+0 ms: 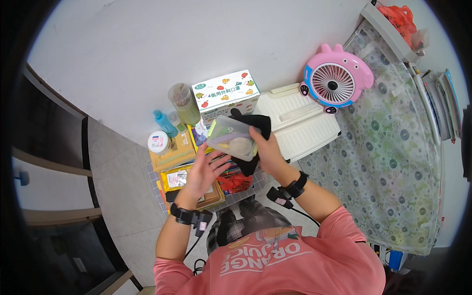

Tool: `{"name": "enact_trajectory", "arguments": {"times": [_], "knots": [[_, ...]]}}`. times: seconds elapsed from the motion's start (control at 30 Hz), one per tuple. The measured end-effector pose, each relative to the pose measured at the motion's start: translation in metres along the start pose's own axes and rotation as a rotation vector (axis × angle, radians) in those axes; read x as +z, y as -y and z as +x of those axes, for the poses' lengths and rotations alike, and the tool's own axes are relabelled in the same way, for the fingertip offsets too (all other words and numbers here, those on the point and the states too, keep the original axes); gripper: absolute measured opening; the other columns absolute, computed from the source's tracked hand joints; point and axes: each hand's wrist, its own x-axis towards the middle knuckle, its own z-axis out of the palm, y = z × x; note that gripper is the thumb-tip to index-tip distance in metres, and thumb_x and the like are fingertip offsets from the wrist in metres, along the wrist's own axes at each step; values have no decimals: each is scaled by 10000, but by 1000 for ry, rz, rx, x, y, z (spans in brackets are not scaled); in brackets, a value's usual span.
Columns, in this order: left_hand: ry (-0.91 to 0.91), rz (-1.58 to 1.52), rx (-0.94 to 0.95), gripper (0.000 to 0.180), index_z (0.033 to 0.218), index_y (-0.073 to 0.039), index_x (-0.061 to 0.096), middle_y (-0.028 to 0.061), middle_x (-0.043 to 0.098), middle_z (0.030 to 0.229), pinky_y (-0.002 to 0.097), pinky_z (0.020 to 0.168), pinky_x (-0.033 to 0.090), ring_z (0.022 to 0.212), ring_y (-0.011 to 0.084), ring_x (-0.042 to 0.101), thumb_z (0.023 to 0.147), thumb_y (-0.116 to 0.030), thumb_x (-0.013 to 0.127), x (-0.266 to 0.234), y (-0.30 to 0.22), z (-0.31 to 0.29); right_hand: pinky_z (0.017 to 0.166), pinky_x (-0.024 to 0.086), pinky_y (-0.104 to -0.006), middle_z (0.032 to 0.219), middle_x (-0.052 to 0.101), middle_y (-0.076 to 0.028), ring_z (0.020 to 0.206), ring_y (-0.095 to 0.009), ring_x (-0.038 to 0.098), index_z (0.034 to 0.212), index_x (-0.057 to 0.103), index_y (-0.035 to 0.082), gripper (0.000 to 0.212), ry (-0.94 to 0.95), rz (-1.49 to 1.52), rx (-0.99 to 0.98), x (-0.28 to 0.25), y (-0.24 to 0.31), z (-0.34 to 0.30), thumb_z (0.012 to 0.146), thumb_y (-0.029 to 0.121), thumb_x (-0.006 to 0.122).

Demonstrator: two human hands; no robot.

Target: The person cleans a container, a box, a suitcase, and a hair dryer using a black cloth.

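Beside the spread left hand (199, 174), translucent box (231, 138), right edge gripped by right hand (269, 151)

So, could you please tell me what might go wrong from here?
The clear plastic box is gripped by the right hand at one side, with the left hand open, so it might slip.
The blue bottle and tall jar stand close together; a bump could topple both.
The right wrist's cable could snag.
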Motion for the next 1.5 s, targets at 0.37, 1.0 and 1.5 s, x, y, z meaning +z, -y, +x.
{"name": "enact_trajectory", "arguments": {"times": [0.37, 1.0, 1.5], "knots": [[-229, 157, 123, 494, 1326, -83, 313, 76, 478, 1213, 338, 917, 421, 1117, 188, 487, 922, -285, 513, 32, -8, -8, 963, 344, -281, 1251, 484, -81, 1112, -145, 453, 1312, 375, -5, 485, 282, -396, 82, 28, 10, -36, 982, 348, 344], [-204, 476, 182, 427, 1189, -26, 463, 53, 575, 1089, 280, 844, 450, 978, 127, 554, 815, -109, 651, -7, -30, -25, 854, 435, -256, 1098, 598, -76, 1005, -113, 533, 1194, 514, -21, 458, 101, -174, 290, -24, -5, -14, 939, 356, 459], [-46, 596, 114, 540, 1213, 6, 478, 69, 592, 1095, 263, 855, 451, 976, 123, 568, 738, -71, 723, 10, -20, -12, 769, 441, -262, 971, 618, -33, 883, -113, 551, 1093, 578, -5, 367, 237, -157, 308, -2, 22, 1, 893, 302, 559]]}}
